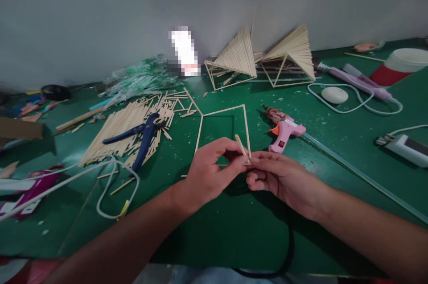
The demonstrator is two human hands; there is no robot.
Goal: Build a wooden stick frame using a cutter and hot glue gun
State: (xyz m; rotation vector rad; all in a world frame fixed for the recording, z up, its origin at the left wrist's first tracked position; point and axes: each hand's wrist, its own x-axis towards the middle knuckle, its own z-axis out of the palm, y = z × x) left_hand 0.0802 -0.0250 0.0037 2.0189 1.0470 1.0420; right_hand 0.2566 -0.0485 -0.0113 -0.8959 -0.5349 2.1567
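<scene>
Thin wooden sticks form an open square frame [223,110], with short sticks rising from its corners. My left hand [214,168] pinches a short stick [240,144] at the near right corner of this frame. From the other side, the fingertips of my right hand [281,177] close on the same corner, close against the left thumb. Fingers hide much of the near side. Just beyond my right hand a pink hot glue gun [284,129] lies on its side, a clear glue stick [354,168] trailing from its back.
Blue cutters [145,139] rest on a heap of loose wooden sticks [113,134] at left. Two stick-built pyramid shapes [234,59] stand by the wall. A white cable [100,199] loops at near left. A red-and-white cup [401,67] stands far right on the green table [214,239].
</scene>
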